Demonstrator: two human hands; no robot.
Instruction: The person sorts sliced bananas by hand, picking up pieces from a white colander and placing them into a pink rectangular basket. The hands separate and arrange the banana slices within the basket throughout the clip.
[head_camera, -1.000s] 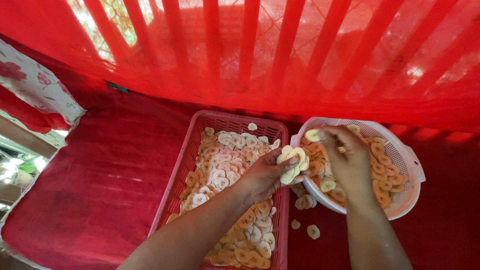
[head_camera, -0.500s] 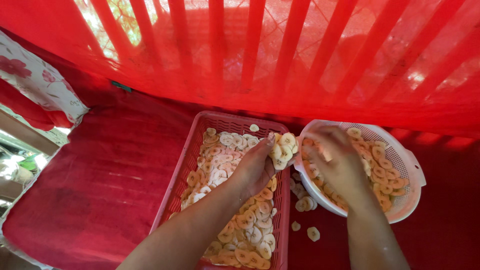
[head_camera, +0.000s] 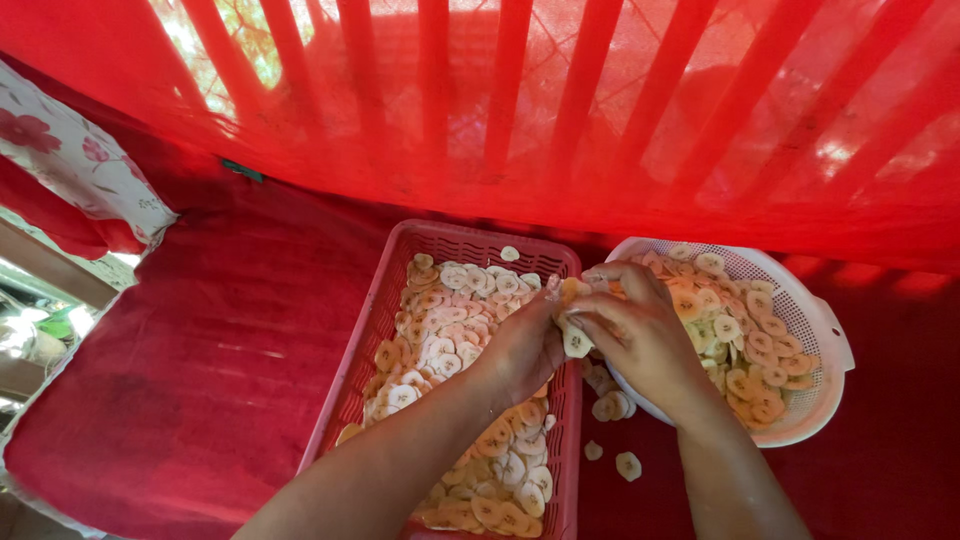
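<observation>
Pink tray (head_camera: 375, 330); white colander (head_camera: 820, 340)

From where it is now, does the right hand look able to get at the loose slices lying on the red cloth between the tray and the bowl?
Probably yes. The right hand hangs above the gap between the pink tray and the white bowl, and the loose slices lie uncovered just below its wrist. It holds slices, though.
</observation>
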